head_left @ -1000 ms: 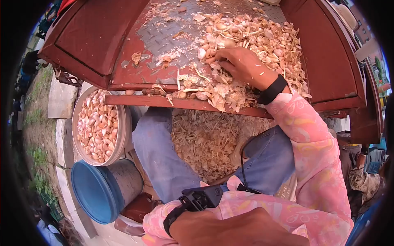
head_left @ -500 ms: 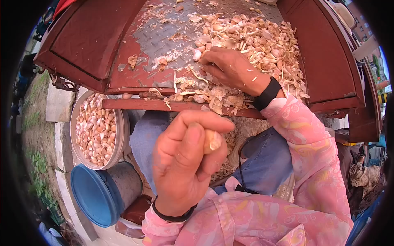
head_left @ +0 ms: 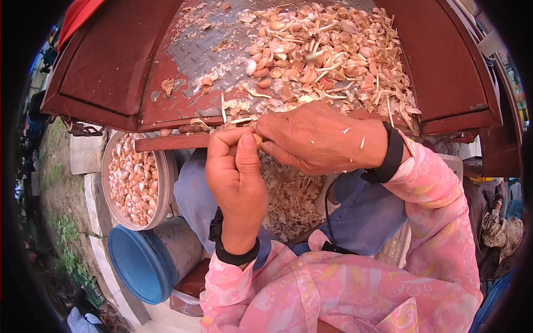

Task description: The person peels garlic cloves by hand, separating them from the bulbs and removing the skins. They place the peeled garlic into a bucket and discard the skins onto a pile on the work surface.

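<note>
Between the fingertips of my left hand (head_left: 237, 175) is a garlic clove (head_left: 257, 140), mostly hidden by the fingers. My right hand (head_left: 322, 136) meets it from the right, its thumb and fingers pinched at the clove. Both hands are over the front edge of the red wooden surface (head_left: 183, 142). Just beyond them lies a heap of garlic cloves, skins and stalks (head_left: 338, 55) on the metal plate (head_left: 208, 47).
At the left stands a white bucket (head_left: 162, 183) filled with cloves. Below it, a blue-lidded bucket (head_left: 136, 265) lies tilted. Raised red panels (head_left: 100, 61) flank the surface. Loose peelings (head_left: 291, 202) are heaped between my knees.
My right hand has left the heap and come down to my left hand, and they now touch. My left hand has moved up, with the clove still in its fingers.
</note>
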`<state>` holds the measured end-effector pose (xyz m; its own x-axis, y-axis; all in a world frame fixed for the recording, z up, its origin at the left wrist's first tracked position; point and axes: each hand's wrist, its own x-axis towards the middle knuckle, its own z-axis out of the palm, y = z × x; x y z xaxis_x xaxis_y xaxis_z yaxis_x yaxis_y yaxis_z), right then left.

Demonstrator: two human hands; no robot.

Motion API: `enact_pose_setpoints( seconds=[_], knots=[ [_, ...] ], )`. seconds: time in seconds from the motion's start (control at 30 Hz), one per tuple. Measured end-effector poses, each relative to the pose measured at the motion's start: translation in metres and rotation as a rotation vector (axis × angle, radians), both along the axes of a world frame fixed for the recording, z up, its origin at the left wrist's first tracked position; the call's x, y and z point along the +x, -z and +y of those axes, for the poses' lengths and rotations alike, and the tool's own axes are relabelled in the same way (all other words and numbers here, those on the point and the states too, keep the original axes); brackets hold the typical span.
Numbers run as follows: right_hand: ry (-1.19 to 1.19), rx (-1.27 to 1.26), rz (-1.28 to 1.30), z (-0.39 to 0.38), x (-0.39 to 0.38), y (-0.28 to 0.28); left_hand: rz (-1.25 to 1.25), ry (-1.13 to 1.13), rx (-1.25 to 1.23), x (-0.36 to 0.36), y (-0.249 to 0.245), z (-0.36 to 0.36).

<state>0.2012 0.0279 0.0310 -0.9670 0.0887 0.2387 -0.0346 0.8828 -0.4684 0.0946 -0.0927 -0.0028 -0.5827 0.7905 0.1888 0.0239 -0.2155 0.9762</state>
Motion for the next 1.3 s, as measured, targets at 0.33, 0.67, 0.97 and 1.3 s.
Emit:
enact_pose_setpoints(
  seconds=[0.33,0.67,0.97,1.3],
  knots=[
    [0.122,-0.065,-0.092,-0.010,0.010,0.010,0.520,-0.034,-0.047,0.012,0.008,0.003],
    [-0.021,-0.506,-0.035,0.003,0.011,0.019,-0.060,0.073,0.064,0.004,0.011,0.007],
    [-0.054,-0.730,-0.009,0.002,0.018,0.019,-0.012,0.171,-0.104,0.004,0.003,0.003],
    [0.038,-1.017,-0.109,-0.006,0.015,0.045,0.307,0.089,0.037,0.013,0.023,-0.001]
  ],
)
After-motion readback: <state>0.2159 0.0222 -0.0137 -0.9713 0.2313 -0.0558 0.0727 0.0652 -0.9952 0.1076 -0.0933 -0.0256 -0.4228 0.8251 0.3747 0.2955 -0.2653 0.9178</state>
